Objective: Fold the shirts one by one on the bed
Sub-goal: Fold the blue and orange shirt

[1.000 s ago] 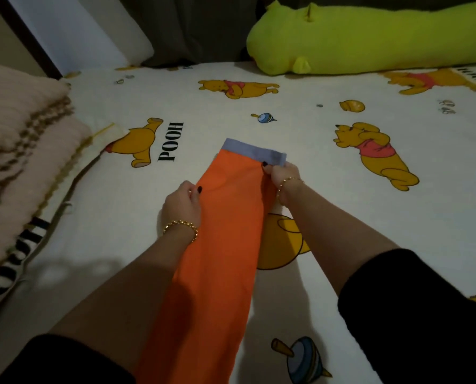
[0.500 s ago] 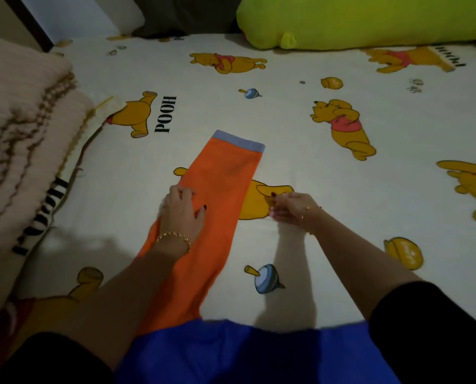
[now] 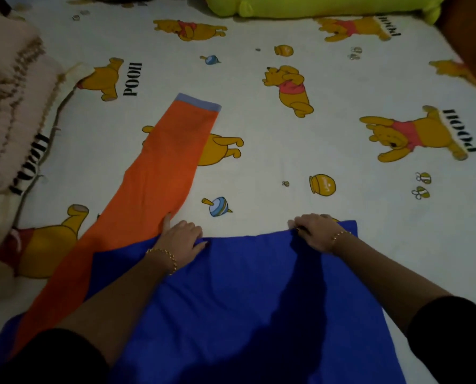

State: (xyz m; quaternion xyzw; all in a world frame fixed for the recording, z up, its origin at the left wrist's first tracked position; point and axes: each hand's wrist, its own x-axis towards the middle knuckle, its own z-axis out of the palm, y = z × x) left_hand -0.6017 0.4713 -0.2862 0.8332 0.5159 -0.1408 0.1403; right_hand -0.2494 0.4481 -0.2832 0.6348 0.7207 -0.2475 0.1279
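Two-handed, pinches upper edge of royal-blue fabric shirt (image 3: 245, 300) with left hand (image 3: 182, 236) and right hand (image 3: 316, 233), likely to square it.

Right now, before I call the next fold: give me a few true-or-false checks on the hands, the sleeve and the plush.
1. The orange sleeve lies stretched out on the bed sheet, with its light blue cuff at the far end. True.
2. The right hand holds the cuff. False: it pinches the far edge of the blue shirt body; nothing touches the cuff.
3. The green plush lies on the shirt. False: it lies along the bed's far side, apart from the shirt.
4. The left hand is at the blue shirt body's far edge, beside the orange sleeve. True.
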